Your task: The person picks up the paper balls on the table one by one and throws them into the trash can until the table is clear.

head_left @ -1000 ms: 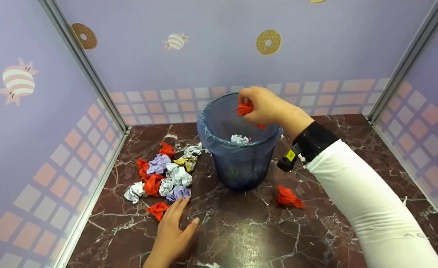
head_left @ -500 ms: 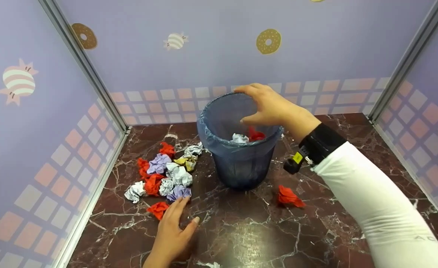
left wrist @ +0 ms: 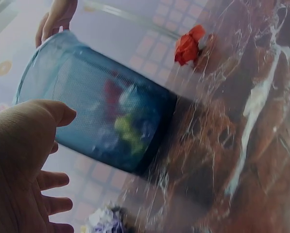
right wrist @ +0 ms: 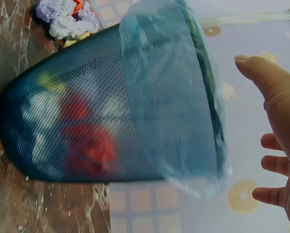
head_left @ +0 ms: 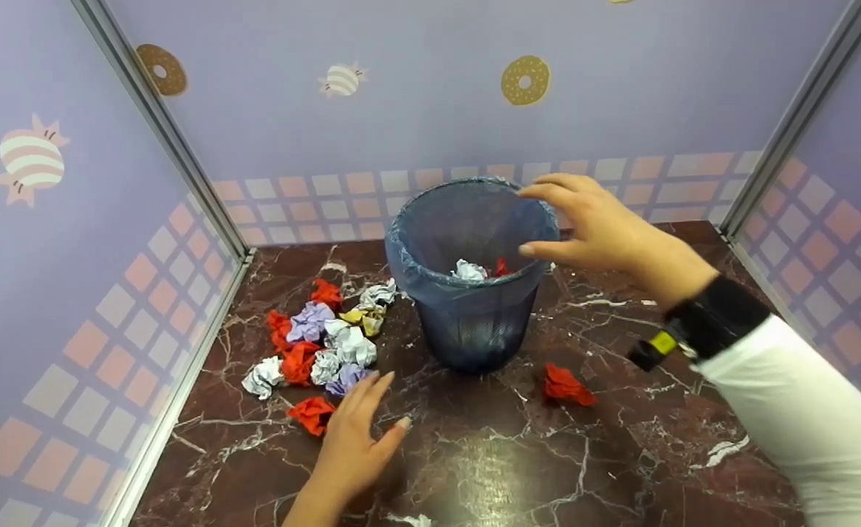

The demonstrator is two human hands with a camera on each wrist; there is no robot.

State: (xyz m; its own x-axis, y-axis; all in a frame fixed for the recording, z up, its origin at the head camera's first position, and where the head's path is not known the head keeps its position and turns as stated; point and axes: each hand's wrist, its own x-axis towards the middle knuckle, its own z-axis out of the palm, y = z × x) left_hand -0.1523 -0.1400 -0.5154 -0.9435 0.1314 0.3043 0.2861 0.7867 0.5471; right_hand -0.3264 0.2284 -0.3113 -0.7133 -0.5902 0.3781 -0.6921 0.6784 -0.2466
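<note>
A dark mesh wastebasket [head_left: 474, 329] with a bluish plastic liner stands upright near the back wall. Through its mesh, in the right wrist view, several crumpled papers show, among them a red one [right wrist: 91, 145]. My right hand [head_left: 591, 227] is at the basket's right rim, fingers spread and nothing in them. Near the front, my left hand [head_left: 353, 439] has its fingers extended beside a purple paper ball [head_left: 346, 379] and a red crumpled paper [head_left: 312, 414]. Inside the basket's mouth a white paper ball [head_left: 469, 270] is visible.
Several crumpled papers in white, red, purple and yellow, such as a white ball [head_left: 263, 378], lie in a heap left of the basket. One red paper [head_left: 567, 385] lies alone to its right. Patterned panels [head_left: 430, 110] enclose the marble-look surface on three sides.
My right hand has let a red paper drop into the basket, then moved right, away from over its mouth. My left hand has shifted slightly right.
</note>
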